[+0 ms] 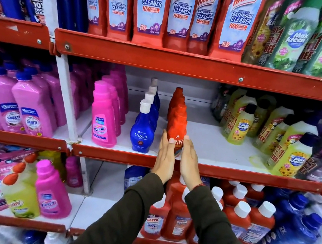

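A row of small red bottles stands front to back on the middle shelf (225, 154). The front red bottle (176, 131) bears a white star and the letters "VIVE". My left hand (165, 157) lies flat against its left side, fingers straight and pointing up. Pressed to the bottle's right side is my right hand (190, 160), fingers straight too. Both palms face each other with the bottle between them. Dark sleeves cover both forearms.
Left of the red row stand blue Ujala bottles (142, 134) and pink Vanish bottles (103, 120). Yellow-green Max Kleen bottles (238, 126) fill the right. Red Harpic bottles (149, 7) line the shelf above. Red shelf lip (253, 177) runs below my hands.
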The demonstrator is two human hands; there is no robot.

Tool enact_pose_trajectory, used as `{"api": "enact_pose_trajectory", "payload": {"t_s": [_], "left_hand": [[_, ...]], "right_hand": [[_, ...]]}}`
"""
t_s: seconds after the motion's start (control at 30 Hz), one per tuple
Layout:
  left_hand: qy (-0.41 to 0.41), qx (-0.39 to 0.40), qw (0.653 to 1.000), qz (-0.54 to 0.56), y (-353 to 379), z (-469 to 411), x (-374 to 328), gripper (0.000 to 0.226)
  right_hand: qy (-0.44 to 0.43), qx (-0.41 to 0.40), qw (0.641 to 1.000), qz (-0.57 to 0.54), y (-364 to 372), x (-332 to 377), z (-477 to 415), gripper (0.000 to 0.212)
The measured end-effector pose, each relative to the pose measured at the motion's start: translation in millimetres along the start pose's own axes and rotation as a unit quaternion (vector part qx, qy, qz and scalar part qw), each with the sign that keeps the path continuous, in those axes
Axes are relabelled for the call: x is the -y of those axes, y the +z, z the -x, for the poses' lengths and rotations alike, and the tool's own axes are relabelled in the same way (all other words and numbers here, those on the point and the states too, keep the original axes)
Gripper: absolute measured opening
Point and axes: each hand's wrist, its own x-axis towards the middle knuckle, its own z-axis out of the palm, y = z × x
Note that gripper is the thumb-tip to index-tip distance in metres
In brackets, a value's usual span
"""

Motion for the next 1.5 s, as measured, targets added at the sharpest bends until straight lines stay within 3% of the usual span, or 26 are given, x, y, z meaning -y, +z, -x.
{"api": "enact_pose_trajectory", "payload": {"t_s": [0.2, 0.3, 0.43, 0.53, 0.63, 0.73, 0.83, 0.9, 1.1, 1.27, 1.33, 1.4, 1.5], "left_hand": [[0.17, -0.09, 0.98, -0.041, -23, 24, 13, 0.06], [0.207, -0.136, 0.968, -0.038, -41, 26, 13, 0.06], [0.124, -0.178, 0.976, 0.011, -66, 14, 7, 0.061], [0.014, -0.15, 0.987, 0.057, -86, -3, 5, 0.061], [-0.062, -0.081, 0.986, 0.132, -106, -23, 13, 0.087], [-0.062, -0.05, 0.984, 0.158, -110, -30, 21, 0.085], [-0.062, -0.046, 0.984, 0.163, -108, -33, 36, 0.118], [-0.058, -0.046, 0.982, 0.173, -105, -35, 45, 0.125], [-0.058, -0.039, 0.983, 0.167, -109, -19, 14, 0.101], [-0.051, -0.029, 0.988, 0.145, -112, -17, 10, 0.112], [-0.035, -0.041, 0.991, 0.12, -114, -12, 6, 0.099], [0.012, -0.085, 0.994, 0.074, -116, -4, 3, 0.07], [0.093, -0.162, 0.982, 0.03, -126, 8, 8, 0.055]], "right_hand": [[-0.072, -0.119, 0.99, -0.034, 13, -7, 16, 0.05], [-0.123, -0.157, 0.978, -0.059, 34, -9, 24, 0.04], [-0.096, -0.049, 0.992, -0.07, 64, -7, 22, 0.041], [-0.02, 0.015, 0.994, -0.103, 79, -8, 12, 0.047], [0.024, 0.041, 0.992, -0.113, 86, -3, 7, 0.039], [0.028, 0.044, 0.992, -0.111, 89, 2, 5, 0.028], [0.02, 0.045, 0.993, -0.109, 89, 1, 4, 0.025], [0.014, 0.043, 0.993, -0.105, 90, 0, 4, 0.025], [0.009, 0.051, 0.994, -0.1, 91, -3, 7, 0.034], [0.006, 0.048, 0.995, -0.088, 91, -1, 7, 0.031], [-0.003, 0.034, 0.996, -0.077, 90, -2, 8, 0.04], [-0.022, 0.002, 0.998, -0.054, 90, -2, 12, 0.047], [-0.089, -0.058, 0.993, -0.049, 93, -5, 19, 0.042]]}}
